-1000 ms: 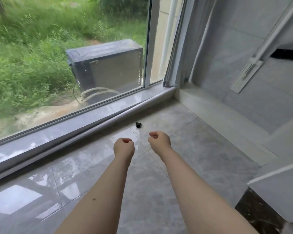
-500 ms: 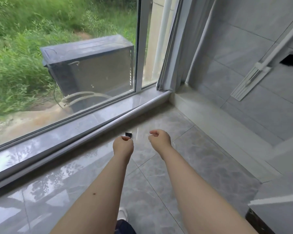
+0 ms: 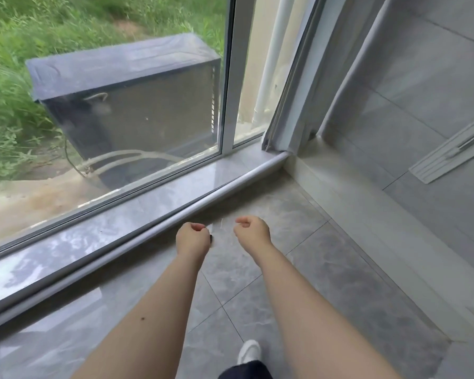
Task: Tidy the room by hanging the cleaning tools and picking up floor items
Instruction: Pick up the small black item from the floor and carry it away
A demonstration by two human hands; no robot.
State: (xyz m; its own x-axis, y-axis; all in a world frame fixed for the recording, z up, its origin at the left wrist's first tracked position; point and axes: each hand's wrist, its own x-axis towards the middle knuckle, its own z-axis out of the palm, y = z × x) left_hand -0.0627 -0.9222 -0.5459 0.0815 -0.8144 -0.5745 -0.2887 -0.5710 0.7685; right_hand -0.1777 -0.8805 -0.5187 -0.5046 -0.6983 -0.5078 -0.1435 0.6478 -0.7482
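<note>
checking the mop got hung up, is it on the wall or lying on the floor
On the wall: the flat mop head sits against the grey wall tiles, clear of the floor. Its hanger is out of frame.

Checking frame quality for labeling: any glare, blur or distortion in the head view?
Head view: daylight from the window; sky glare streaks the glossy sill and floor tiles. Grass at top left is smeared, likely motion blur. Wide-angle bend shows in the window frame and curtain. Both hands, left and right, look sharp; the small dark thing is nearly hidden behind the left hand.
</note>
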